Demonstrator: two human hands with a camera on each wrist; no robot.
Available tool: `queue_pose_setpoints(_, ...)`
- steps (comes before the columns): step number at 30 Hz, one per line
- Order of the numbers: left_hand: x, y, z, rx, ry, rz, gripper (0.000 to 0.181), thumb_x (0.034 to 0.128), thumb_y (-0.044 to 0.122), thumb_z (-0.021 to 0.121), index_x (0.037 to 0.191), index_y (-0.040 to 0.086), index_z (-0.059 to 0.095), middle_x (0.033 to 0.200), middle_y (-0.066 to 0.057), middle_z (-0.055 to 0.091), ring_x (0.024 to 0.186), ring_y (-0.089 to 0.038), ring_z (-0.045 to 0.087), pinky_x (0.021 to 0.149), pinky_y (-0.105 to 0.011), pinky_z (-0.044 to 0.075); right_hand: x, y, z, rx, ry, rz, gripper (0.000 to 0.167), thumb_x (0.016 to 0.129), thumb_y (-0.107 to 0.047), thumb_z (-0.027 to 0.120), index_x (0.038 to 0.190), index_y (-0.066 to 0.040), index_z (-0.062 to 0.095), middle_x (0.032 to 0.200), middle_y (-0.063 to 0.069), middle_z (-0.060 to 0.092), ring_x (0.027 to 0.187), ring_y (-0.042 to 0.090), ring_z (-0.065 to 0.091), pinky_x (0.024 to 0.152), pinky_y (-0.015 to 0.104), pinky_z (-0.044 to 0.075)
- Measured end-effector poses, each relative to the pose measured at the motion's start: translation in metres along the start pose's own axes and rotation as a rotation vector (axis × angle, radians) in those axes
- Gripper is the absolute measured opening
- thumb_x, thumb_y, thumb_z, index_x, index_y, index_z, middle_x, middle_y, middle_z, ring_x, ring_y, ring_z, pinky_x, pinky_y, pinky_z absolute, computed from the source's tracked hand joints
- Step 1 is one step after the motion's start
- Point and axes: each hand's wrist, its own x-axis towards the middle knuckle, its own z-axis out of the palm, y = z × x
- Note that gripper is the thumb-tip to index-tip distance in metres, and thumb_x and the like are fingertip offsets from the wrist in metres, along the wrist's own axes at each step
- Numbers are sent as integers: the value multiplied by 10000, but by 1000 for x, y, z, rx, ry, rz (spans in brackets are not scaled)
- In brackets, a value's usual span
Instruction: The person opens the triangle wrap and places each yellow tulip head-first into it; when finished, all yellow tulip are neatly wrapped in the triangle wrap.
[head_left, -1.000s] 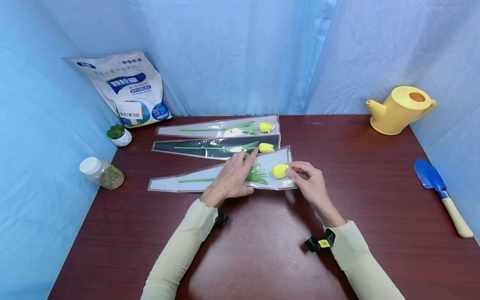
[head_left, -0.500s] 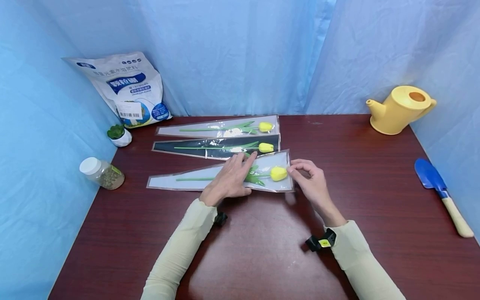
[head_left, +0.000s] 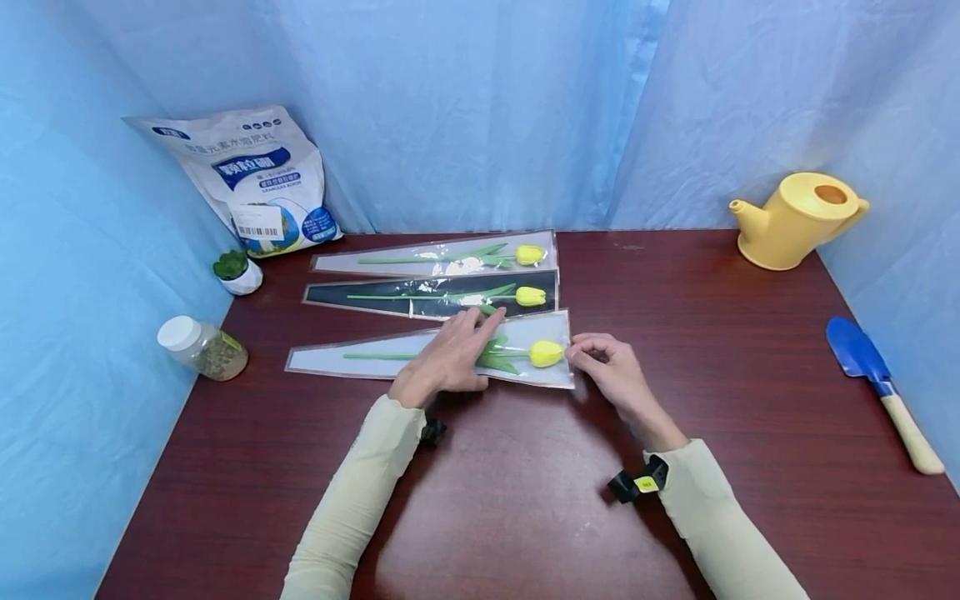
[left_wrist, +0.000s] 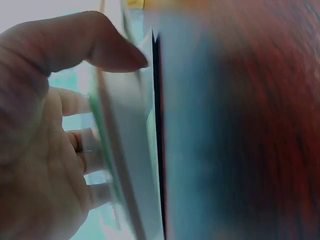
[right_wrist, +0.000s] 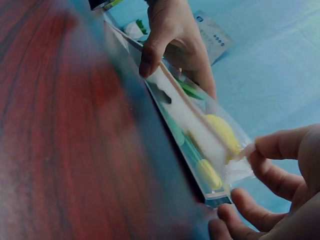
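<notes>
Nearest me lies a wrapped yellow tulip [head_left: 545, 353], in a clear tapering sleeve with a pale backing. My left hand [head_left: 448, 354] spans its middle and holds it, thumb [left_wrist: 117, 50] at the near edge and fingers across to the far side. At the wide right end, my right hand [head_left: 611, 371] pinches the sleeve's edge between thumb and index finger, beside the flower head [right_wrist: 222, 132]. Just behind lies a second wrapped tulip [head_left: 530, 297] with a dark backing. A third wrapped tulip [head_left: 529, 255] with a pale backing lies behind that one.
At the left stand a white fertilizer bag [head_left: 262, 183], a small potted succulent [head_left: 238, 273] and a tilted white-lidded jar [head_left: 202, 347]. A yellow watering can [head_left: 795, 221] stands back right. Along the right edge lies a blue trowel [head_left: 885, 392]. Blue curtains [head_left: 480, 108] enclose the table.
The nearest wrapped tulip has shifted left and slightly toward me, with its wide end lower in the head view. Both hands have moved along with it. The other two wrapped tulips stay put.
</notes>
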Motion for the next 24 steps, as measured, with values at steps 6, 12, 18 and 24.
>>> queue_pose_setpoints(6, 2, -2, 1, 32, -25, -34, 1025, 811, 249, 808, 1613, 135, 180, 1396, -121, 432, 1344, -325, 401, 1232, -520, 240, -1, 3, 4, -195, -1, -32, 196, 927, -144, 688, 978, 34, 753, 1253, 200, 661, 1172, 271, 596, 993, 238, 405)
queue_pose_setpoints(12, 2, -5, 2, 51, -27, -47, 981, 840, 284, 796, 1606, 140, 201, 1404, -134, 438, 1329, -322, 415, 1223, -532, 251, 2, 6, 8, -298, 29, -50, 195, 929, -187, 686, 958, -12, 766, 1256, 170, 661, 1161, 319, 616, 1003, 416, 427)
queue_pose_setpoints(18, 0, -8, 2, 19, -32, -70, 990, 841, 304, 803, 1608, 165, 193, 1472, -141, 398, 1389, -363, 377, 1226, -555, 242, 4, 6, 8, -325, 40, -54, 242, 932, -237, 682, 965, -11, 763, 1242, 169, 673, 1133, 314, 627, 976, 396, 444)
queue_pose_setpoints(24, 0, -9, 1, 9, -42, -79, 1051, 804, 347, 839, 1609, 182, 184, 1551, -144, 338, 1445, -378, 329, 1238, -560, 225, 4, 6, 5, -329, 41, -54, 253, 935, -249, 678, 990, -15, 758, 1240, 172, 677, 1114, 313, 635, 967, 366, 440)
